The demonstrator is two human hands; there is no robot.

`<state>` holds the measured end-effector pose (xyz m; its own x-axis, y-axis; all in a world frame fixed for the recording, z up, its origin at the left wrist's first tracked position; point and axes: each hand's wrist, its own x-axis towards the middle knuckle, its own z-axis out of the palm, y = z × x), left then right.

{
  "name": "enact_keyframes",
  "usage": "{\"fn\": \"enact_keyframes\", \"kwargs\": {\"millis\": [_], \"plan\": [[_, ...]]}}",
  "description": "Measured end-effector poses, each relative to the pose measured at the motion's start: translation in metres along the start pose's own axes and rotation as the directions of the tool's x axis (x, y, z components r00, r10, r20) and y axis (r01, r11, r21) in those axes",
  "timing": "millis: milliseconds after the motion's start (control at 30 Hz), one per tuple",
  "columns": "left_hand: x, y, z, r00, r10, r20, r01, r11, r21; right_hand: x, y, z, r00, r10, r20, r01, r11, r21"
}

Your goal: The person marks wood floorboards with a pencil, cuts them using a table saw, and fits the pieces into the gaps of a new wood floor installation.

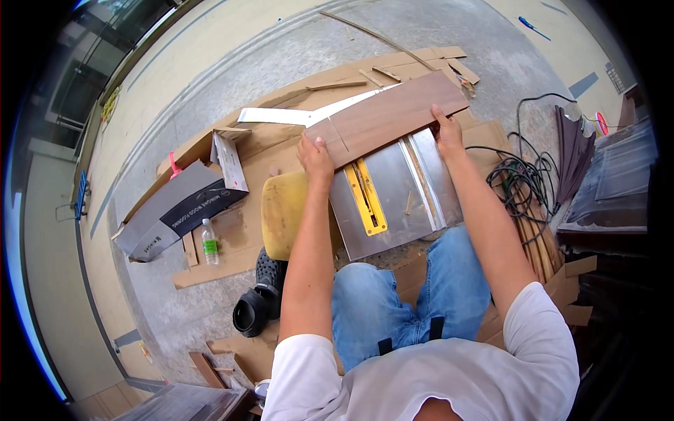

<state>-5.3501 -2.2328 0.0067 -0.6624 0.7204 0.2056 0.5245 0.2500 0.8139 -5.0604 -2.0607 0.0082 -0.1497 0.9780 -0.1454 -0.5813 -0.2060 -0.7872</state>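
Note:
A brown wooden floor plank is held slantwise over the far part of a metal-topped table saw. A thin line crosses the plank near its left end. My left hand grips that end, thumb on top. My right hand holds the near edge toward the right end, its thumb on the face and the other fingers mostly hidden. A yellow insert with a dark slot is set in the saw top, and a pale metal rail runs right of it. Whether the plank touches the top I cannot tell.
Left of the saw are a yellow block-shaped object, black clogs, a water bottle and an opened carton. Cardboard and wood scraps cover the floor. Coiled black cable lies at right.

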Motion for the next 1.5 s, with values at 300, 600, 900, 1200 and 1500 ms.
{"fn": "enact_keyframes", "kwargs": {"millis": [300, 600, 900, 1200, 1500], "plan": [[-0.002, 0.003, -0.002, 0.999, -0.017, 0.051, 0.018, 0.999, -0.036, -0.005, 0.0, -0.007, 1.0, 0.0, -0.027, -0.001, 1.0, -0.029], [-0.006, -0.001, -0.002, 0.998, 0.007, 0.062, -0.001, 0.997, -0.081, -0.014, -0.002, -0.009, 1.0, -0.016, -0.014, 0.016, 0.999, -0.04], [-0.01, 0.004, -0.004, 0.998, 0.005, 0.061, 0.002, 0.994, -0.11, -0.022, -0.005, -0.008, 0.999, -0.015, -0.032, 0.014, 0.999, -0.034], [-0.012, -0.004, 0.0, 0.997, 0.066, -0.041, -0.068, 0.995, -0.068, -0.028, -0.007, -0.006, 0.998, -0.012, -0.058, 0.011, 1.0, -0.026], [-0.02, 0.009, -0.01, 0.996, 0.017, 0.085, -0.009, 0.995, -0.096, -0.032, -0.008, -0.014, 0.997, 0.017, -0.072, -0.017, 1.0, -0.007]]}}
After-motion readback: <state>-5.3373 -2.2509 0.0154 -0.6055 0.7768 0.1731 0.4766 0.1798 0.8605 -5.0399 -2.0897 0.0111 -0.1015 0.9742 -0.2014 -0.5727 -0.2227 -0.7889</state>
